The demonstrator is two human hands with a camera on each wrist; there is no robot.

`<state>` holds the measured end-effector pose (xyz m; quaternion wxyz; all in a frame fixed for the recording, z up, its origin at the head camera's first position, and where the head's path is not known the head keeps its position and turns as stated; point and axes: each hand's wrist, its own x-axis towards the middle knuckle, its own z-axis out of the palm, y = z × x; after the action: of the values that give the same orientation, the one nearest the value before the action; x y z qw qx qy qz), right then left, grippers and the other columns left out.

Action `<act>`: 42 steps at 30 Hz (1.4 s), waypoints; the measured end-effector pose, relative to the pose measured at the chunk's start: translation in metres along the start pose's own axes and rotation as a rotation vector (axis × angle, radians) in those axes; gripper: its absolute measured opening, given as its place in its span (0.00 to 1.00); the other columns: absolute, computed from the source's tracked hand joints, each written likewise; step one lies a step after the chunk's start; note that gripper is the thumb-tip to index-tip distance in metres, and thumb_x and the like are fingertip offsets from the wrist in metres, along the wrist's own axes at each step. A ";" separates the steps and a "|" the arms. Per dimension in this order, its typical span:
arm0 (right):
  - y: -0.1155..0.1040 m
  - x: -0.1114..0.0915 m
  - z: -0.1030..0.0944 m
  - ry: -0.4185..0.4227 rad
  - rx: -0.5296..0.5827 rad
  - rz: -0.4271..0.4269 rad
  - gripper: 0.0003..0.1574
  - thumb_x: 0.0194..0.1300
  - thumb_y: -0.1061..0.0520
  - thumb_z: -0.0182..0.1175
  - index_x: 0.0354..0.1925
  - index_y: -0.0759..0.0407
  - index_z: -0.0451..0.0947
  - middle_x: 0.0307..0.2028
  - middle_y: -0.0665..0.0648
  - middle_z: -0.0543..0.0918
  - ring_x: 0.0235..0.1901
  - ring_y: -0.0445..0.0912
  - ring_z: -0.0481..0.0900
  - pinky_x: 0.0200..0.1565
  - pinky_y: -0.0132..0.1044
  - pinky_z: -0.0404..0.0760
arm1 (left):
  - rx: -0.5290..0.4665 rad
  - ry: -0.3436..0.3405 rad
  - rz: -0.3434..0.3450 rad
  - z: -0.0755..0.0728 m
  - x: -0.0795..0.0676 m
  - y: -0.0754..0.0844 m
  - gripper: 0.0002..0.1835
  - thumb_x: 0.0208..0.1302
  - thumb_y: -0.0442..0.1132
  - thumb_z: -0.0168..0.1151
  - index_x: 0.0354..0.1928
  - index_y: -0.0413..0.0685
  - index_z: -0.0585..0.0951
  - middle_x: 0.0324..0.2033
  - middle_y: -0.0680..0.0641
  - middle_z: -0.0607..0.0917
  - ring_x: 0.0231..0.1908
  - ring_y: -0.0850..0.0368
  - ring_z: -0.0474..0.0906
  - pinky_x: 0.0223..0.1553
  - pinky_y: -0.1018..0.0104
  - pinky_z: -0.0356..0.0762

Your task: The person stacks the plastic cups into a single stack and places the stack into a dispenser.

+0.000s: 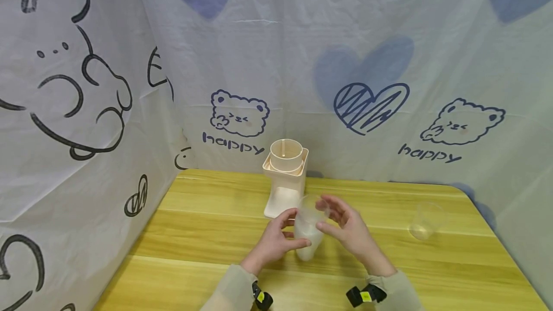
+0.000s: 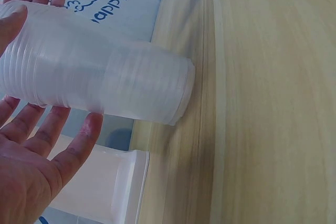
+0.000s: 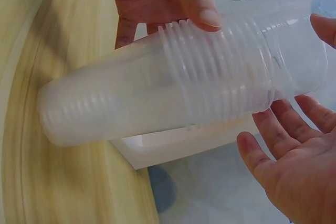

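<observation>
Left grip [image 1: 278, 242] is curled round a nested stack of clear plastic cups [image 3: 136, 95], while the right grip [image 1: 349, 226] is half-curved about the topmost cup [image 3: 302, 59], and whether it has firm hold there cannot be told. Close to upright, the stack is held over the counter [image 1: 207, 239], about midway between its side edges, before the cream stand [image 1: 287, 181] near the far edge. It should handle as light and slippery, its thin walls denting if squeezed, so the ridged stacked rims [image 3: 223, 72] seem the surest hold.

Stand [image 1: 290, 181] blocks behind cups [image 1: 308, 240]; room between right hand [image 1: 349, 224], lone cup [image 1: 420, 231].
</observation>
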<state>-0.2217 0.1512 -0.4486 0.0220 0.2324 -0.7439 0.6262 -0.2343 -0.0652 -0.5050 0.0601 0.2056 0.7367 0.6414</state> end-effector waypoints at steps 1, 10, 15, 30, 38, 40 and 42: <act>0.001 0.000 0.000 0.000 -0.004 0.007 0.37 0.62 0.67 0.66 0.66 0.70 0.64 0.59 0.68 0.75 0.60 0.59 0.72 0.62 0.35 0.68 | 0.005 0.000 0.000 0.000 0.000 0.000 0.39 0.53 0.34 0.76 0.67 0.44 0.69 0.57 0.43 0.77 0.54 0.43 0.75 0.50 0.58 0.80; 0.007 -0.001 0.002 -0.010 -0.008 0.061 0.38 0.62 0.65 0.67 0.67 0.69 0.63 0.62 0.68 0.73 0.63 0.59 0.69 0.66 0.51 0.64 | -0.009 -0.006 -0.014 0.000 -0.003 0.016 0.38 0.53 0.30 0.74 0.67 0.38 0.68 0.56 0.39 0.77 0.54 0.39 0.75 0.51 0.51 0.79; 0.011 -0.002 0.004 -0.015 -0.014 0.087 0.39 0.62 0.64 0.67 0.67 0.69 0.63 0.63 0.66 0.72 0.65 0.59 0.68 0.65 0.54 0.64 | -0.015 -0.007 -0.009 -0.001 -0.009 0.034 0.36 0.54 0.30 0.74 0.65 0.38 0.69 0.55 0.39 0.78 0.53 0.38 0.75 0.51 0.51 0.79; 0.020 -0.005 0.005 -0.036 -0.040 0.116 0.39 0.61 0.64 0.68 0.66 0.71 0.64 0.64 0.69 0.70 0.63 0.61 0.68 0.63 0.54 0.68 | -0.016 -0.009 -0.002 -0.001 -0.009 0.034 0.36 0.54 0.29 0.74 0.65 0.39 0.70 0.54 0.40 0.78 0.53 0.38 0.75 0.50 0.50 0.79; 0.022 -0.006 0.004 -0.050 -0.061 0.105 0.39 0.60 0.63 0.69 0.66 0.71 0.64 0.62 0.69 0.72 0.62 0.62 0.69 0.62 0.55 0.69 | -0.007 -0.010 -0.004 -0.001 -0.009 0.036 0.35 0.54 0.29 0.74 0.65 0.39 0.70 0.55 0.40 0.77 0.54 0.38 0.75 0.50 0.51 0.79; 0.022 -0.006 0.003 -0.053 -0.063 0.107 0.39 0.60 0.63 0.69 0.66 0.70 0.65 0.62 0.69 0.72 0.62 0.62 0.70 0.62 0.55 0.69 | -0.006 -0.007 -0.007 -0.001 -0.009 0.036 0.35 0.54 0.29 0.74 0.64 0.39 0.70 0.55 0.40 0.77 0.53 0.38 0.75 0.50 0.51 0.79; 0.022 -0.006 0.003 -0.056 -0.069 0.111 0.39 0.60 0.63 0.69 0.66 0.70 0.65 0.62 0.68 0.73 0.61 0.61 0.70 0.61 0.56 0.69 | -0.005 -0.006 -0.009 0.000 -0.009 0.036 0.35 0.54 0.29 0.74 0.64 0.38 0.70 0.55 0.40 0.77 0.53 0.39 0.75 0.50 0.51 0.79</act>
<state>-0.2242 0.1525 -0.4717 -0.0255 0.2073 -0.7771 0.5938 -0.2178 -0.0658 -0.4714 0.0658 0.2044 0.7359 0.6422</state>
